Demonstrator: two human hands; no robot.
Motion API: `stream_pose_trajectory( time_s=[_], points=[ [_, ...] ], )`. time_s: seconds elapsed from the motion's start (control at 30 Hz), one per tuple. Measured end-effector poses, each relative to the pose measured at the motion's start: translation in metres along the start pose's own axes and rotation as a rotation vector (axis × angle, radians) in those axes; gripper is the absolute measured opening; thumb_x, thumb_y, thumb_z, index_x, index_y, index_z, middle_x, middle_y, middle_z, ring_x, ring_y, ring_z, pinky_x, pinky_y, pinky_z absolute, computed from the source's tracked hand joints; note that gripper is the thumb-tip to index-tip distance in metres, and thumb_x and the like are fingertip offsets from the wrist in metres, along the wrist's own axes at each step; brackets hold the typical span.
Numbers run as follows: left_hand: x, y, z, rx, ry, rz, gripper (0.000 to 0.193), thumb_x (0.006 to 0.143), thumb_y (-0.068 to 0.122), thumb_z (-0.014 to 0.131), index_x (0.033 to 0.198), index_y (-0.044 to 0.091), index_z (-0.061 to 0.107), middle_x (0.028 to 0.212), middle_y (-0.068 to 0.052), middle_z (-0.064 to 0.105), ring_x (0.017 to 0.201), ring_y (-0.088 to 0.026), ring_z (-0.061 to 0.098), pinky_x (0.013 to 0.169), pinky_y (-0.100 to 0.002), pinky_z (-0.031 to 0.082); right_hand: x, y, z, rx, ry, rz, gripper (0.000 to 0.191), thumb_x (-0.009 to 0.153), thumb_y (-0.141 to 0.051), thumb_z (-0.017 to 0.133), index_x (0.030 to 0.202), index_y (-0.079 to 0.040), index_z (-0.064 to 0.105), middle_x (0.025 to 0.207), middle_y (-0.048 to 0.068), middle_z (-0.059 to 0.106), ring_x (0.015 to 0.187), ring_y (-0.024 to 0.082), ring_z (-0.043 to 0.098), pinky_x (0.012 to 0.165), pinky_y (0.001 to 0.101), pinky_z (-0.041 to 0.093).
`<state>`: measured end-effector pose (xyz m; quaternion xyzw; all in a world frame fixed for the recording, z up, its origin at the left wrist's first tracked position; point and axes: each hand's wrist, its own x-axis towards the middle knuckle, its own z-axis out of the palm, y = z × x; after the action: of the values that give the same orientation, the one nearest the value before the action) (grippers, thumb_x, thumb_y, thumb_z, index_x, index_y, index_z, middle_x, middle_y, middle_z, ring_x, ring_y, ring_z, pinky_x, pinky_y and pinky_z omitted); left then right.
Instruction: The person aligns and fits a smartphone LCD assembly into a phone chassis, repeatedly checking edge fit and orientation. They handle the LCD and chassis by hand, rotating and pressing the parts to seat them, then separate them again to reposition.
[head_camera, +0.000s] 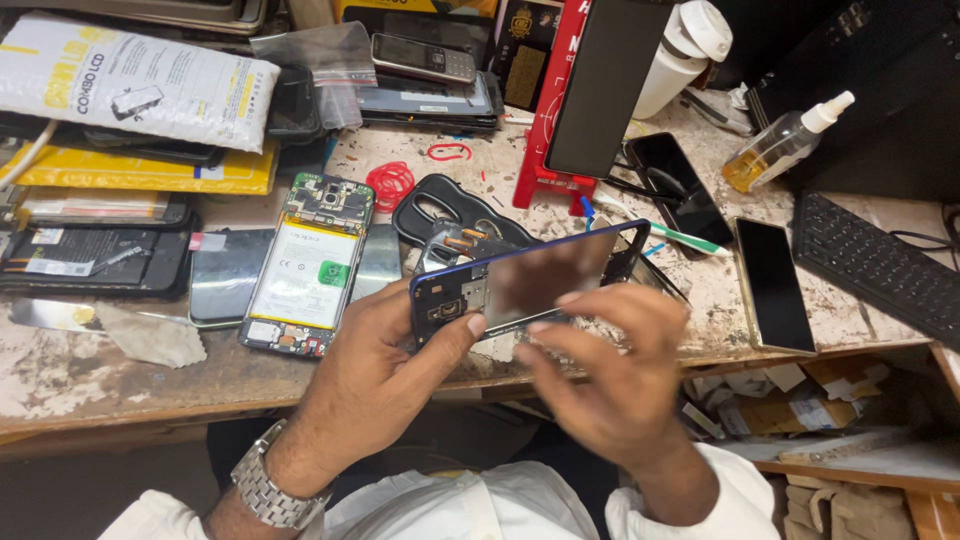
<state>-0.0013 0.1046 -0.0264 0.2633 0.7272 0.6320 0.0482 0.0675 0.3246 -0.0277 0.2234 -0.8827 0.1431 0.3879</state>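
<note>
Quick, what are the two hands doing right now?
Left hand: closed on the blue-framed opened phone body, thumb on its lower edge.
Right hand: fingers on the same phone's lower edge; blurred, so its grip cannot be told.

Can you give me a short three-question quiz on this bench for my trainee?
1. True or false: both hands hold the blue phone frame above the table.
2. Which lies left of the left hand? A) opened phone with its battery showing B) keyboard C) spray bottle
3. Fill in: the wrist with the metal watch is the ____ one.

Key: 1 true. The right hand is blurred, but its fingers reach the frame. 2 A. 3 left.
</note>
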Motion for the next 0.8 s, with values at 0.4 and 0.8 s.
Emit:
stream_pose_trajectory(
  time_s=[0.4, 0.8],
  points=[
    [0.0009, 0.0102, 0.0011, 0.004, -0.007, 0.035, 0.018, 0.092, 0.014, 0.068, 0.105, 0.003, 0.073, 0.084, -0.008, 0.073, 0.071, -0.017, 0.071, 0.061, -0.032, 0.055, 0.0042, -0.0013, 0.0102, 0.027, -0.098, -0.024, 0.034, 0.072, -0.009, 0.089, 0.100, -0.019, 0.074, 0.114, 0.000, 0.058, 0.112, 0.025, 0.054, 0.097, 0.0416, 0.041],
    [0.0009, 0.0071, 0.0016, -0.030, -0.013, 0.045, 0.019, 0.094, 0.016, 0.067, 0.107, 0.002, 0.073, 0.084, -0.007, 0.073, 0.071, -0.016, 0.070, 0.062, -0.032, 0.055, 0.0039, -0.0033, 0.0098, 0.041, -0.065, 0.047, 0.033, 0.080, -0.008, 0.089, 0.104, -0.016, 0.067, 0.120, 0.003, 0.059, 0.115, 0.027, 0.054, 0.100, 0.0413, 0.043]
  ],
)
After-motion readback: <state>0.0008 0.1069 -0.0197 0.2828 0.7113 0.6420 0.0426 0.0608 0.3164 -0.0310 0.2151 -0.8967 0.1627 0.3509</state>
